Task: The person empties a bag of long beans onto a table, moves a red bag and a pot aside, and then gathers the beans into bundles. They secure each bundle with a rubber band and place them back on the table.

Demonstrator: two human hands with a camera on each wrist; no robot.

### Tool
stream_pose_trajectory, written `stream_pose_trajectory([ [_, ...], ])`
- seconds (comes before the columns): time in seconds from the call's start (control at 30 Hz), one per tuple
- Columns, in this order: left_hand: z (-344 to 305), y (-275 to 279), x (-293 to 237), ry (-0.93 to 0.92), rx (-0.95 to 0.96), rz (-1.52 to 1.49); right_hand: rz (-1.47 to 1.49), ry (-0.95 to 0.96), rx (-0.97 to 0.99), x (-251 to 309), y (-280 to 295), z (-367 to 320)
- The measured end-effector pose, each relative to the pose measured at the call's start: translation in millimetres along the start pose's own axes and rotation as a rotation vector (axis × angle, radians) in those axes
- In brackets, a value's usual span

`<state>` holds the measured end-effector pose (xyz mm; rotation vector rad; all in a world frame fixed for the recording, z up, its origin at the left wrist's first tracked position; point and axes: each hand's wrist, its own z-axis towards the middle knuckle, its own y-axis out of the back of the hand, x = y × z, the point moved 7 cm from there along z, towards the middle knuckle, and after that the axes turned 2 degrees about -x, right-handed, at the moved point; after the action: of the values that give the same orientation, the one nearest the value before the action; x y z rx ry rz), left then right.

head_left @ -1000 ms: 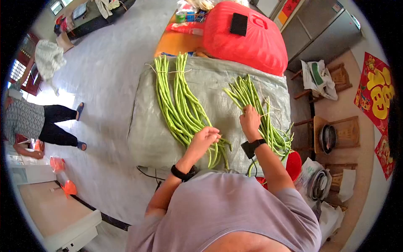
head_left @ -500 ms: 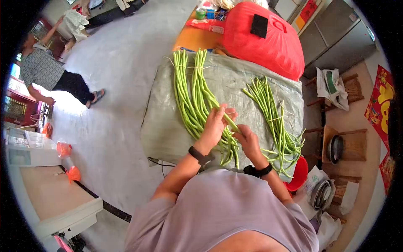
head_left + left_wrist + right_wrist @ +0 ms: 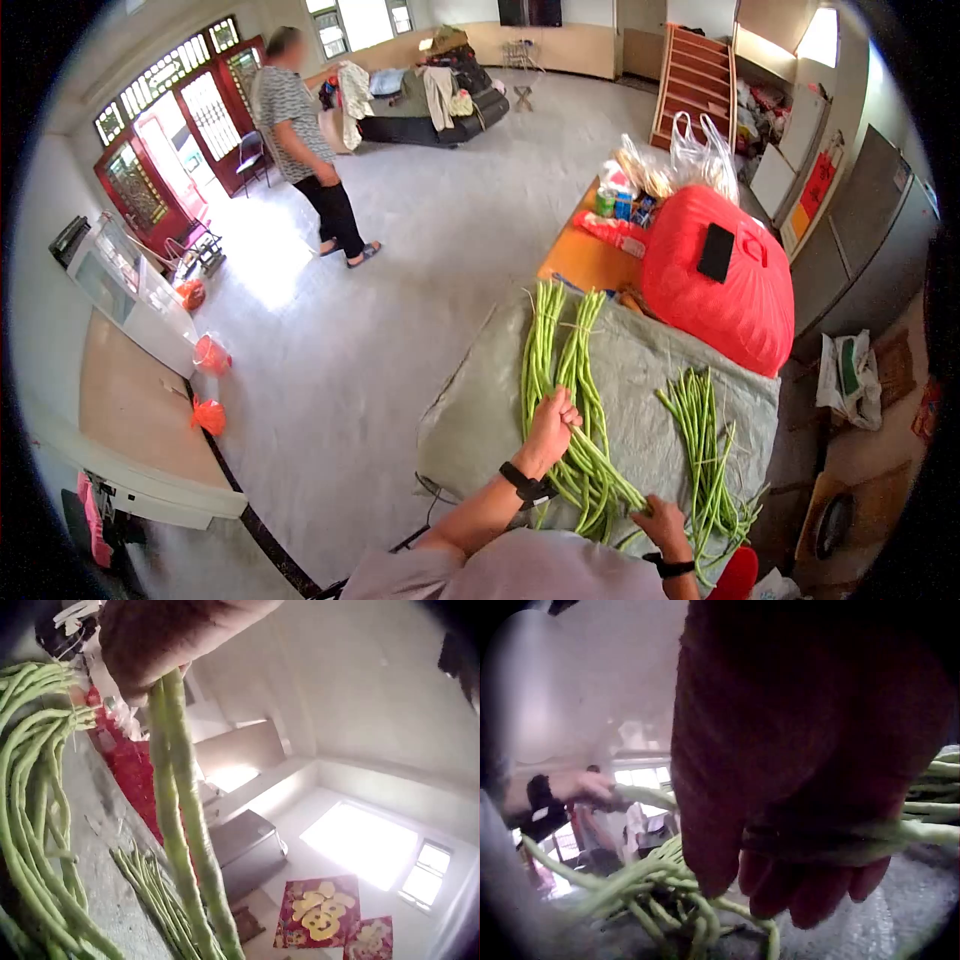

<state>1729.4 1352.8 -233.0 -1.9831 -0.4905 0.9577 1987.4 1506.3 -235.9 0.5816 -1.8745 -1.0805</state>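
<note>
A couple of long green beans (image 3: 184,802) stretch between my two hands over the table. My left hand (image 3: 552,428) grips their upper end, just in front of two tied long bean bundles (image 3: 540,345). Lower and to the right, my right hand (image 3: 664,527) has its fingers curled round the other end; the right wrist view shows the hand (image 3: 802,772) dark, with beans (image 3: 922,831) passing through the fingers. A smaller long bean bundle (image 3: 705,465) lies to the right of that hand. All the bundles rest on a grey-green sheet (image 3: 465,420).
Behind the sheet stand a large red dome-shaped cover (image 3: 690,310) with a black phone (image 3: 714,252) on it and an orange tabletop (image 3: 570,245). A red bucket (image 3: 738,575) is at the near right corner. Across the floor a person (image 3: 310,150) stands at the left.
My right hand has come from the right bundle to the beans, then drawn away from the left hand, stretching them. The left hand has come to grip their upper end. The head view has tilted up.
</note>
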Motion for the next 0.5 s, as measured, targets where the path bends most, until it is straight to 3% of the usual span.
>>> stream_pose_trajectory([
  [0.03,10,14,-1,0.002,-0.016,-0.08,-0.058,-0.089,0.097,-8,1,-6],
  [0.1,21,23,-10,0.01,-0.047,-0.247,-0.06,-0.034,0.162,-4,15,-15],
  [0.13,20,24,-12,0.015,-0.14,-0.285,-0.046,-0.16,0.255,-6,22,-19],
  [0.23,-6,-6,-25,0.063,-0.22,-0.211,0.344,0.076,-0.017,-34,20,1],
  [0.27,-6,-6,-22,0.054,-0.128,-0.158,0.375,-0.009,-0.112,-41,25,10],
  [0.3,-1,2,-15,0.059,-0.106,-0.112,0.276,0.131,-0.209,-27,40,22],
  [0.43,6,10,9,0.135,-0.032,-0.05,-0.081,0.072,-0.449,-19,50,72],
  [0.5,2,6,16,0.215,0.064,-0.106,-0.182,0.018,-0.465,-29,40,99],
])
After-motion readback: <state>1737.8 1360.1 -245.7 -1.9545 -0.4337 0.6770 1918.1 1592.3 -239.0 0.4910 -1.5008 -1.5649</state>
